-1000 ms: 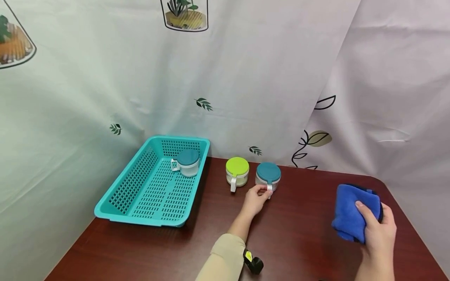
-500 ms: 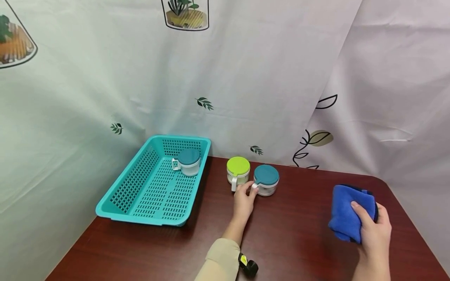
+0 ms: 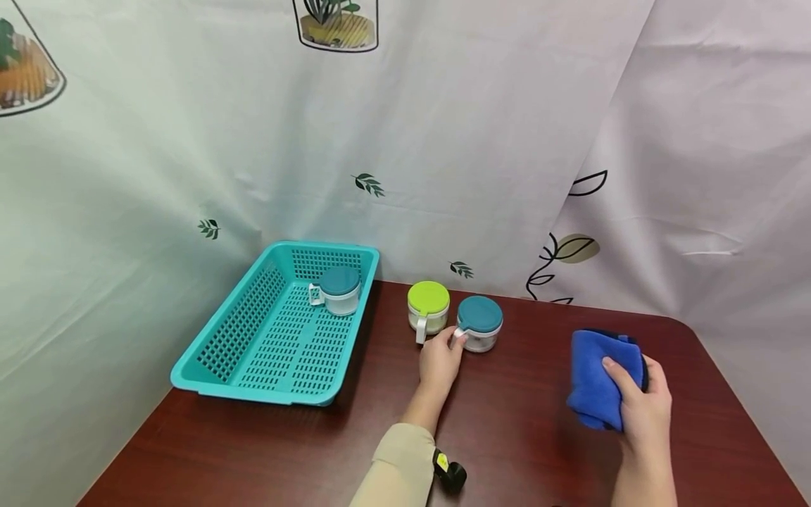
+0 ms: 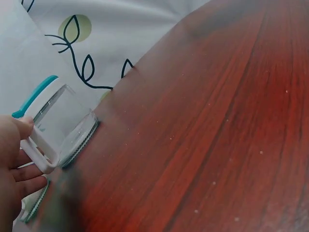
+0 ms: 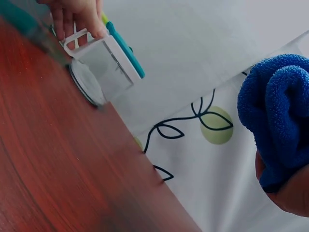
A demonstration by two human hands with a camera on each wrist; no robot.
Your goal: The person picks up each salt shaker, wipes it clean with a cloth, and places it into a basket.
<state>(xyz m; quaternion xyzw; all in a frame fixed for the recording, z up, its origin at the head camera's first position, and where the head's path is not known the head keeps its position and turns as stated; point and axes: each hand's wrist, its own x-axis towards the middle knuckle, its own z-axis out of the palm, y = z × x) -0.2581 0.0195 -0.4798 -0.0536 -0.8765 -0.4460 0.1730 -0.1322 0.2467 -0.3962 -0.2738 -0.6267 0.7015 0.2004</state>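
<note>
My left hand (image 3: 440, 363) pinches the white handle of a clear seasoning jar (image 3: 479, 329) with a teal lid, which stands on the table. In the left wrist view the thumb presses at the top of the handle (image 4: 39, 157), and the other fingers lie around and below it. My right hand (image 3: 648, 412) grips a folded blue cloth (image 3: 603, 380) above the table, thumb on top. Close to the left fingers stands a similar jar with a lime green lid (image 3: 428, 299), its handle toward me.
A turquoise perforated basket (image 3: 253, 398) sits at the left, holding another teal-lidded jar (image 3: 340, 290) near its back right corner. Behind the dark red wooden table (image 3: 526, 422) hangs a printed white curtain (image 3: 481, 141).
The gripped jar has turned, so its handle now points left toward the green-lidded jar, and my left hand has swung left with it. My right hand has moved left with the cloth.
</note>
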